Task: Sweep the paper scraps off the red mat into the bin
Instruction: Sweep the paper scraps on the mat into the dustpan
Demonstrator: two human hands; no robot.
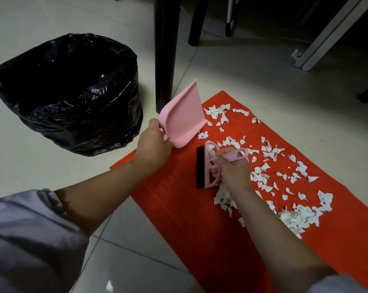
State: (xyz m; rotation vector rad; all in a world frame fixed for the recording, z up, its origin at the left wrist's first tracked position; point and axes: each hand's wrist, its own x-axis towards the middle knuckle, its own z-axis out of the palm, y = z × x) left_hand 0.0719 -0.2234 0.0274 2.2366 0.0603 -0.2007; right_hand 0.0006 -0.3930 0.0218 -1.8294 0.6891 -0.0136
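Left hand: the left hand (155, 142) has its fingers curled round the short handle of a pink plastic dustpan (184, 117), gripping it firmly.
Dustpan: tilted up on edge, its open mouth facing away from the left hand toward the scraps, its lower lip at or just above the mat; whether it touches cannot be told.
Right hand: the right hand (231, 168) is closed round the looped handle of a small pink plastic hand brush with black bristles (208, 166).
Brush: the bristle strip lies on the left-hand side of the right hand, resting on the mat, just below the dustpan's lip.
Scraps: torn white paper scraps (269, 166) are scattered beyond and to the outer side of the right hand, with a thicker heap (299, 216) beside the right forearm.
Mat: the flat red rectangular mat (179, 208) lies under both hands on a pale tiled floor (136, 261).
Bin: a round bin lined with a crinkled black plastic bag (73, 92) stands open on the floor just beyond the left hand, off the mat.
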